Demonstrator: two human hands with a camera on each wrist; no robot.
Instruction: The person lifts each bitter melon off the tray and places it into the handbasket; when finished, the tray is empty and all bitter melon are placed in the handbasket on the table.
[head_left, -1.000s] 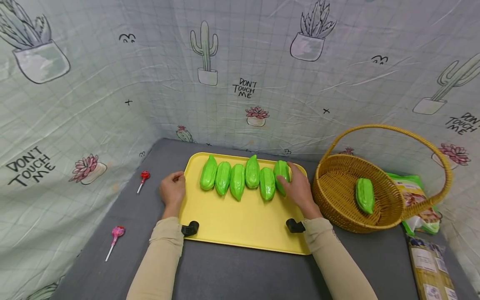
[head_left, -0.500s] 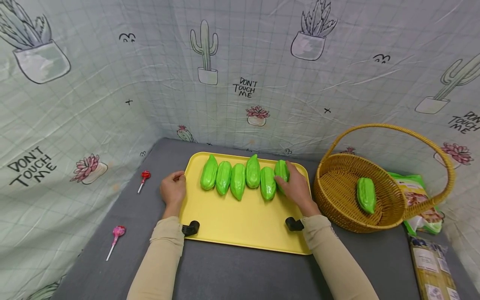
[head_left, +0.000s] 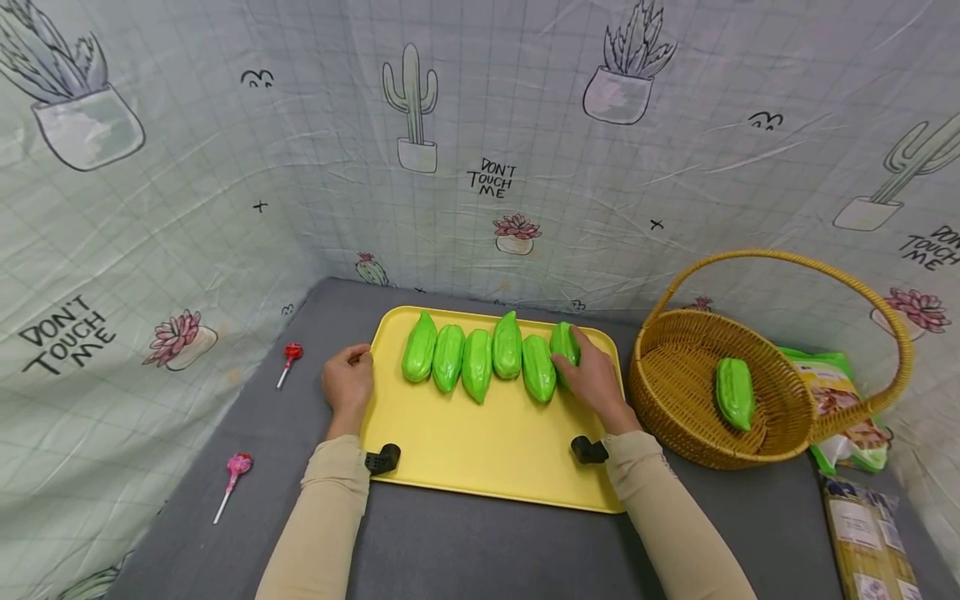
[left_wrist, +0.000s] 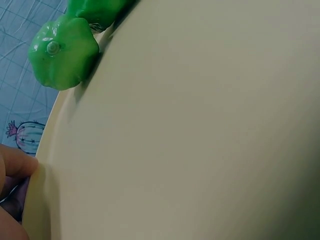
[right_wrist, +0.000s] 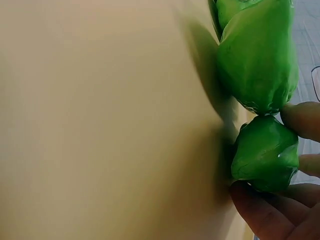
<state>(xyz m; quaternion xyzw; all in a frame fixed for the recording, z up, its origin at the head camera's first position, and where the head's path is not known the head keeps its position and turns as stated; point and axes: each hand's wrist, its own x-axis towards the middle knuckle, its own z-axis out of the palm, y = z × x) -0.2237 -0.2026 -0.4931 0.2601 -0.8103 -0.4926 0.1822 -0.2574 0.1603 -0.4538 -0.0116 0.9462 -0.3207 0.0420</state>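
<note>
Several green ribbed gourds with glossy skins and pointed ends lie side by side along the far half of a yellow tray. At the right end of that row, my right hand grips the last gourd, covering part of it. The right wrist view shows fingertips on two sides of this gourd, close against its neighbour. On the other side, my left hand holds the tray's left rim with curled fingers; fingertips touch that rim in the left wrist view.
A wicker basket with a tall handle stands right of the tray, one more gourd inside. Behind it lies a green food packet, and nearer, a long pack. Two lollipops lie at left. Patterned cloth hangs behind.
The right hand's thumb has shifted slightly left on the last gourd. The neighbouring gourd's near end has turned a little to the right. My left hand stays on the rim.
</note>
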